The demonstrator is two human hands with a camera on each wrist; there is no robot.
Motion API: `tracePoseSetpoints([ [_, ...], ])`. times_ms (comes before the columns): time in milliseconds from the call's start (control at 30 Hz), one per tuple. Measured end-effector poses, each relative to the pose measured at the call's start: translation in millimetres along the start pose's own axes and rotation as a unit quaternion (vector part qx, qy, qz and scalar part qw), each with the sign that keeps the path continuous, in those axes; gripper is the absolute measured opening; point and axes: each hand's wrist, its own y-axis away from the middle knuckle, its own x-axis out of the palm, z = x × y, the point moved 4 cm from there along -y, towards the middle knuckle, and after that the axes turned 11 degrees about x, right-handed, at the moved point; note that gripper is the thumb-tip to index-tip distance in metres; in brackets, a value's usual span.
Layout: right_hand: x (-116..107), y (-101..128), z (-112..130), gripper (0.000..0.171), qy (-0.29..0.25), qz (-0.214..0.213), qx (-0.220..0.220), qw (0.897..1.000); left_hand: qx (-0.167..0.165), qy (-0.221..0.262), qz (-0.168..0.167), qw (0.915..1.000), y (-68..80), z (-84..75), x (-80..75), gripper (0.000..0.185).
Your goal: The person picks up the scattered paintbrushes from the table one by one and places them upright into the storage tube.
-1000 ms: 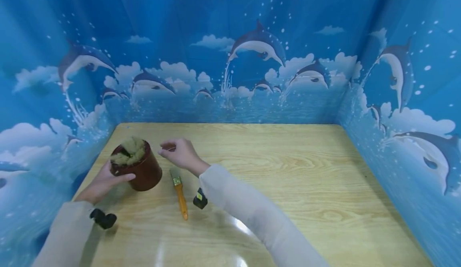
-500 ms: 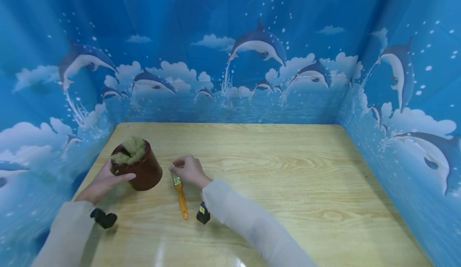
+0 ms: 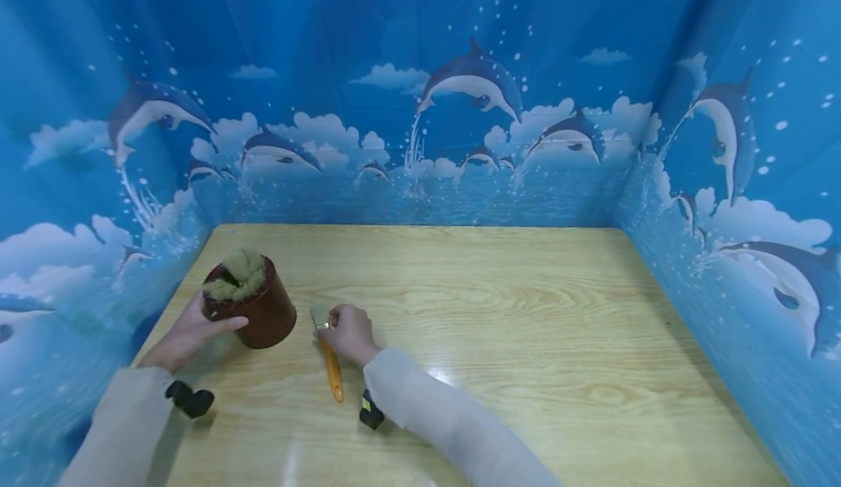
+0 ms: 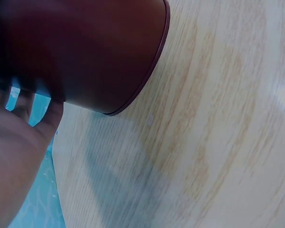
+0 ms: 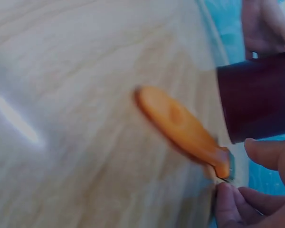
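Note:
A dark red-brown flower pot (image 3: 263,312) filled with greenish moss (image 3: 239,275) stands at the table's left side. My left hand (image 3: 193,328) grips its near left wall, thumb across the front. In the left wrist view the pot (image 4: 85,52) fills the top, with my left hand (image 4: 14,142) behind it. A small paintbrush with an orange handle (image 3: 333,374) lies on the table just right of the pot. My right hand (image 3: 347,332) pinches it at the metal ferrule; the right wrist view shows the fingertips (image 5: 237,202) closing on the ferrule beside the handle (image 5: 180,126).
The wooden table (image 3: 525,326) is walled on three sides by a blue dolphin-print backdrop (image 3: 460,107). Black wrist-worn cameras (image 3: 189,399) (image 3: 370,410) sit on both sleeves. The pot (image 5: 259,97) stands close to the brush's bristle end.
My right hand came down from the air beside the pot, towards me, onto the brush and closed on its ferrule. The left hand and the pot stayed put.

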Motion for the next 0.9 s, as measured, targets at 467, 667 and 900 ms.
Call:
tracePoseSetpoints([
  [467,2,-2,0,0.013,0.083,0.001,-0.035,0.996,0.007,0.001,-0.001,1.0000,-2.2,-0.7,-0.9,0.107],
  [667,-3,-1,-5,0.026,0.048,0.022,0.010,0.999,0.005,-0.004,0.005,1.0000,1.4,2.2,2.0,0.106],
  [900,-17,-6,0,0.032,-0.008,0.033,0.039,0.999,0.008,-0.007,-0.001,0.9999,0.8,0.2,0.1,0.106],
])
